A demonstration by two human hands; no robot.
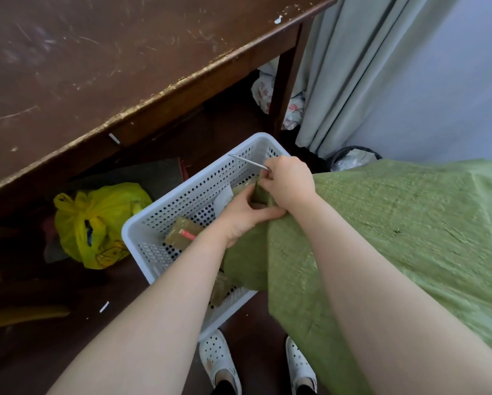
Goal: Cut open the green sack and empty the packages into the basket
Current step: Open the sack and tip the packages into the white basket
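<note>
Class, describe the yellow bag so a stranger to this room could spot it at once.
Start at the big brown table and look at the dark floor below its edge. Left of the white basket sits the yellow bag, the only bright, shiny yellow plastic thing there.

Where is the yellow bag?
In the head view the yellow bag sits on the floor at left, below the edge of the brown table, just beside the white basket.

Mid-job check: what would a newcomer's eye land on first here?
The big green sack fills the right side, its edge gripped by the left hand and right hand over the white basket, which holds brown packages. A thin metal blade pokes from the right hand; a bright yellow bag lies under the table, left.
</note>
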